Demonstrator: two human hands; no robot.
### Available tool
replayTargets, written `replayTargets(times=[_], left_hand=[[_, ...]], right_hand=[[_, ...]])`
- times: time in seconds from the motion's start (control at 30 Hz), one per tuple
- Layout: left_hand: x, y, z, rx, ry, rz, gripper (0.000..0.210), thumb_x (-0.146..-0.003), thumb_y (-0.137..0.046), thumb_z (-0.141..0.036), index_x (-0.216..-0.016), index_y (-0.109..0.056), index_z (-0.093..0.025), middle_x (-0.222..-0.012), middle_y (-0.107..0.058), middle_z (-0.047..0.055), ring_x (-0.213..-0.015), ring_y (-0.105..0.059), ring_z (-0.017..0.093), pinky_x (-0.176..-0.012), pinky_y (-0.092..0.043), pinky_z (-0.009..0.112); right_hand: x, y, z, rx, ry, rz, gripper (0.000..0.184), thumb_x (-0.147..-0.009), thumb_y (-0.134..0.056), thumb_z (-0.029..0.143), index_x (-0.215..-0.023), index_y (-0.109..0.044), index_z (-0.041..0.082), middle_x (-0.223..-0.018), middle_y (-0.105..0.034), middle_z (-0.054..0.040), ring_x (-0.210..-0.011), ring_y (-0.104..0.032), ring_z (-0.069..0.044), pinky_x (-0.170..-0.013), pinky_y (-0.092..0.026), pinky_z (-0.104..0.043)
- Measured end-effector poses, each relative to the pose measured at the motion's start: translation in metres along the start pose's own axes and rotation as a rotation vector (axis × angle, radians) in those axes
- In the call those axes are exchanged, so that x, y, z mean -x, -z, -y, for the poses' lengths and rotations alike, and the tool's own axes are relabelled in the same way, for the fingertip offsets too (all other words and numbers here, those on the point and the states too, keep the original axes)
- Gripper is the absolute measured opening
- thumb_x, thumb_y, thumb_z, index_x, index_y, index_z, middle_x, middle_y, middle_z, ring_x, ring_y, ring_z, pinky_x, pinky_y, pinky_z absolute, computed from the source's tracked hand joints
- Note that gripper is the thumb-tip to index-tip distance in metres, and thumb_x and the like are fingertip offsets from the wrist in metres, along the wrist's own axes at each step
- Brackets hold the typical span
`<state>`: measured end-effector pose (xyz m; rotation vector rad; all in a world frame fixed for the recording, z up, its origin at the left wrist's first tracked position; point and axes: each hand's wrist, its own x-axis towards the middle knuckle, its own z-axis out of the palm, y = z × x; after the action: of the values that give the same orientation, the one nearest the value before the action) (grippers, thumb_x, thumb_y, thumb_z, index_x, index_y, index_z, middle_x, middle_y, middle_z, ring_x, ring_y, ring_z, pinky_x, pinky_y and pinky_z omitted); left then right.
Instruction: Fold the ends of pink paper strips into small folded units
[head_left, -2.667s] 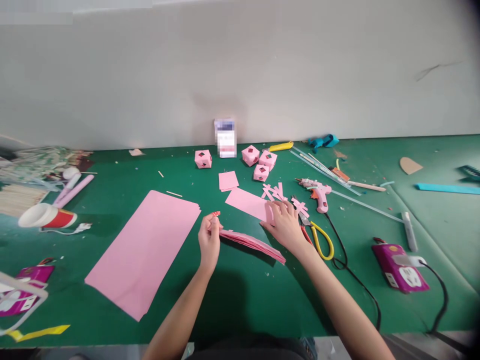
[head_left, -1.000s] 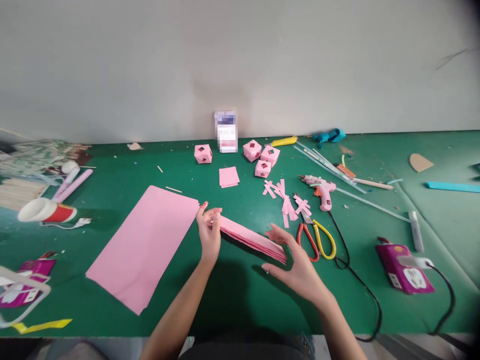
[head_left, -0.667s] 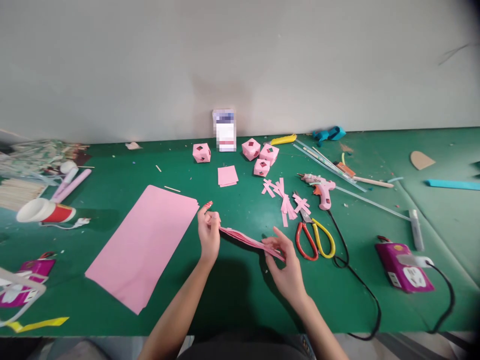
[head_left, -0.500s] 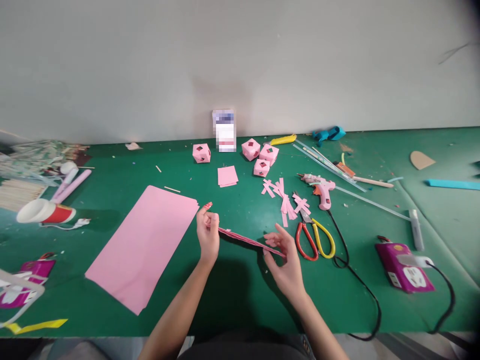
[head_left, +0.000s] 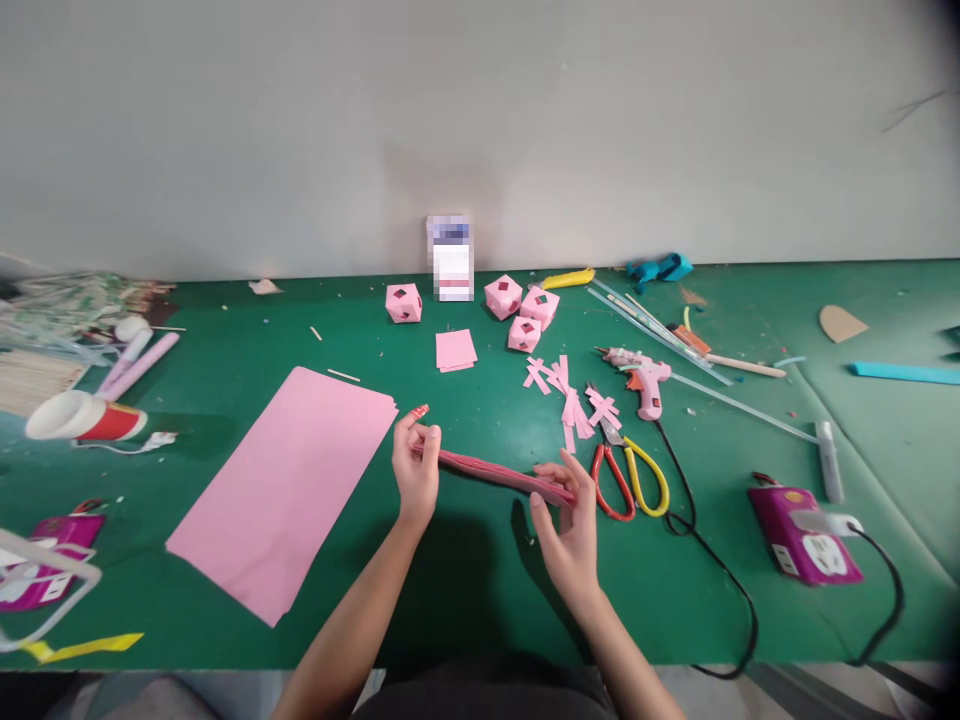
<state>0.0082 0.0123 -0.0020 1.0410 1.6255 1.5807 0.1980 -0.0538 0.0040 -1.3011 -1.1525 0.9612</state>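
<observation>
On the smooth green worktop [head_left: 480, 400], the large pink sheets [head_left: 281, 490] lie flat, slightly fanned at the corners. Just right of the large pink sheets, a bundle of long pink paper strips [head_left: 487, 468] spans two hands, its thin layers showing along the gently bowed edge. The left hand [head_left: 417, 480] pinches one end between thumb and fingers; the right hand [head_left: 566, 535] grips the other, thumb opposite curled fingers. Beyond the large pink sheets and to their right stand four faceted paper boxes [head_left: 503, 298] with diamond-shaped openings, near flat pink squares [head_left: 455, 349]. Well right of the large pink sheets lie narrow paper pieces [head_left: 571, 410], metal scissors [head_left: 613, 434] with looped red and yellow handles, and a pink plastic glue gun [head_left: 646, 385].
</observation>
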Motion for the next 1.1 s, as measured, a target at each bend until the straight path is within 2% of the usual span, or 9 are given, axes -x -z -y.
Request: replayTargets(times=[0.1, 0.3, 0.53, 0.77, 1.1], left_hand=[[0.001, 0.000, -0.001, 0.008, 0.005, -0.006, 0.035, -0.092, -0.064, -0.043, -0.118, -0.061, -0.020, -0.068, -0.043, -0.006, -0.061, -0.046, 0.012, -0.064, -0.043, 0.024], [0.001, 0.002, -0.001, -0.008, -0.010, -0.004, 0.032, -0.091, -0.064, -0.042, -0.114, -0.063, -0.020, -0.068, -0.045, -0.006, -0.062, -0.048, 0.012, -0.064, -0.044, 0.023], [0.000, 0.005, 0.001, -0.029, -0.013, 0.004, 0.030, -0.090, -0.065, -0.040, -0.112, -0.064, -0.020, -0.069, -0.045, -0.005, -0.061, -0.047, 0.012, -0.060, -0.041, 0.023], [0.000, 0.005, 0.000, -0.014, 0.001, 0.031, 0.031, -0.090, -0.063, -0.041, -0.113, -0.063, -0.020, -0.069, -0.044, -0.005, -0.060, -0.047, 0.012, -0.057, -0.040, 0.023], [0.001, 0.005, 0.000, -0.030, -0.013, 0.051, 0.028, -0.090, -0.066, -0.035, -0.113, -0.063, -0.020, -0.068, -0.046, -0.006, -0.059, -0.044, 0.011, -0.056, -0.037, 0.022]], right_hand=[[-0.001, 0.002, -0.001, -0.003, 0.021, 0.008, 0.061, -0.088, -0.055, 0.014, -0.145, -0.039, 0.030, -0.118, -0.058, -0.0068, -0.111, -0.056, -0.022, -0.101, -0.045, -0.043], [-0.004, 0.005, -0.001, -0.013, 0.002, 0.000, 0.072, -0.076, -0.050, 0.010, -0.143, -0.040, 0.033, -0.117, -0.056, -0.0047, -0.108, -0.052, -0.022, -0.099, -0.041, -0.042], [-0.005, 0.006, 0.000, -0.009, -0.029, 0.028, 0.073, -0.075, -0.052, 0.012, -0.143, -0.041, 0.035, -0.120, -0.052, -0.0044, -0.112, -0.049, -0.022, -0.102, -0.037, -0.044], [-0.013, 0.011, 0.002, -0.031, -0.064, 0.000, 0.073, -0.074, -0.053, 0.015, -0.143, -0.039, 0.036, -0.117, -0.054, -0.0036, -0.097, -0.046, -0.021, -0.085, -0.041, -0.037], [-0.016, 0.008, 0.004, 0.000, -0.034, 0.027, 0.074, -0.074, -0.052, 0.013, -0.143, -0.037, 0.036, -0.118, -0.055, -0.0041, -0.099, -0.048, -0.022, -0.086, -0.042, -0.039]])
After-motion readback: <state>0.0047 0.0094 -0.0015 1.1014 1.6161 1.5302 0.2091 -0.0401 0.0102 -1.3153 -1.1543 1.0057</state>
